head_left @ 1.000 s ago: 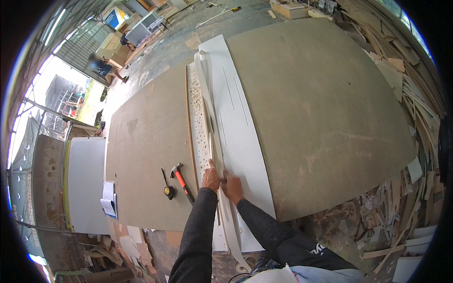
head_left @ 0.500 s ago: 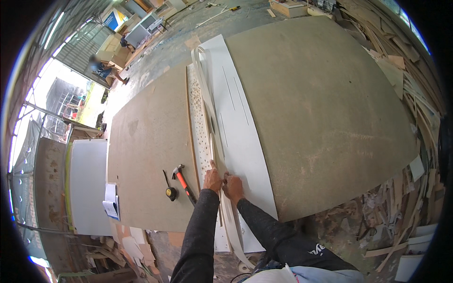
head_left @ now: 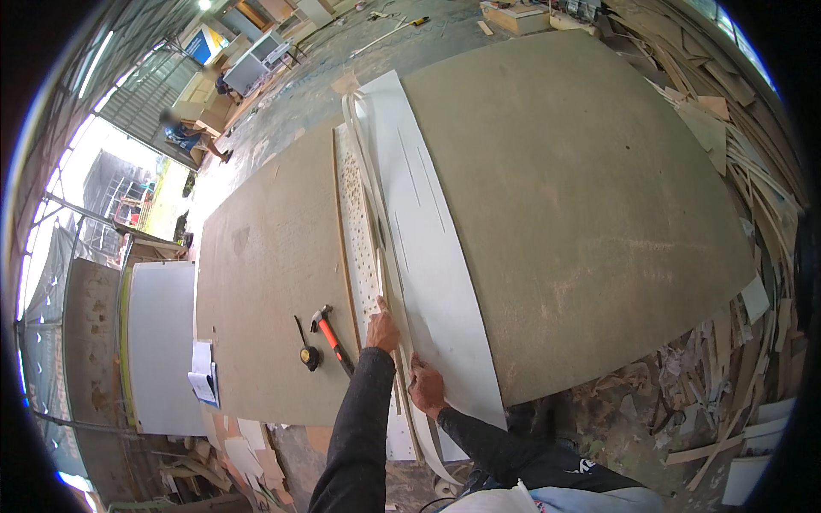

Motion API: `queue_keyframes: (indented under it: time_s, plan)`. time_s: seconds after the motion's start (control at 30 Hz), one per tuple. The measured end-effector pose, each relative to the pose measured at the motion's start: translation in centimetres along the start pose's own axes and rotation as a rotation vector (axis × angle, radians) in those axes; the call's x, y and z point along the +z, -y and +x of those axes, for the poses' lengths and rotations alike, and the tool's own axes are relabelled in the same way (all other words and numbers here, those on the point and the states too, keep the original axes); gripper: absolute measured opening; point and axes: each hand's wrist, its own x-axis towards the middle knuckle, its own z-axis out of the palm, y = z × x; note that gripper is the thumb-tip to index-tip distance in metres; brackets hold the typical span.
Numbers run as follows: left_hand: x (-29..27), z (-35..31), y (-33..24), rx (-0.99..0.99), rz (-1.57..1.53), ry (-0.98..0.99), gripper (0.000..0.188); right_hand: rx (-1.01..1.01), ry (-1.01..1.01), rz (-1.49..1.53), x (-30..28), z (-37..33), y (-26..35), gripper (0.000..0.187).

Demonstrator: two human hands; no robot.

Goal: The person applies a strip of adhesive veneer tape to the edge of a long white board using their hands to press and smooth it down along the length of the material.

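A long white panel (head_left: 440,265) lies on a large brown board. Along its left side runs a pale, flexible edging strip (head_left: 374,175), looped at the far end and trailing past the near edge. Beside it lies a narrow white board dotted with brown spots (head_left: 352,184). My left hand (head_left: 382,330) is closed on the strip and panel edge, its index finger stretched forward. Nearer to me, my right hand (head_left: 427,389) is curled at the strip, thumb pointing forward; its fingertips are partly hidden. A claw hammer (head_left: 333,339) with an orange-and-black handle rests left of my left hand.
The brown board (head_left: 581,214) spreads to both sides. A tape measure (head_left: 310,357), a thin dark tool (head_left: 299,330) and a notepad (head_left: 203,374) lie on the left. Wood offcuts (head_left: 753,359) heap up at right. Another person (head_left: 184,135) sits far left.
My right hand has slid toward me along the strip, away from the left hand. The left hand stays almost in place. The view has shifted slightly.
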Motion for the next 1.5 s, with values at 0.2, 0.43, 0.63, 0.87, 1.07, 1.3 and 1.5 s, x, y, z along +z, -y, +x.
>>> queue_keyframes:
  time_s: [0.2, 0.43, 0.63, 0.87, 1.07, 1.3, 1.5]
  plan:
    - [-0.5, -0.4, -0.9, 0.006, -0.041, 0.026, 0.079, 0.061, 0.089, -0.104, 0.2, 4.7, -0.5, 0.041]
    - [-1.0, -1.4, -1.5, 0.059, 0.057, -0.066, 0.078, 0.105, 0.153, -0.094, -0.2, 10.1, 0.6, 0.028]
    - [0.2, -0.1, -0.4, 0.112, 0.118, -0.129, 0.071, 0.068, 0.111, -0.062, -0.4, 11.0, 0.3, 0.037]
    - [0.3, 0.0, 0.7, 0.116, 0.155, -0.108, 0.072, 0.05, -0.068, 0.077, 0.0, 6.0, 0.8, 0.042]
    - [-0.3, -1.0, -1.2, 0.126, 0.111, -0.085, 0.073, 0.115, -0.043, 0.08, 0.1, 7.2, 0.3, 0.028]
    - [-0.5, -0.5, -0.1, 0.039, 0.027, -0.015, 0.072, -0.035, -0.066, 0.033, 0.8, 12.2, 0.0, 0.022]
    - [-0.5, -0.6, -0.8, 0.126, 0.049, -0.011, 0.071, 0.027, 0.014, 0.021, 0.8, 14.6, -1.2, 0.023]
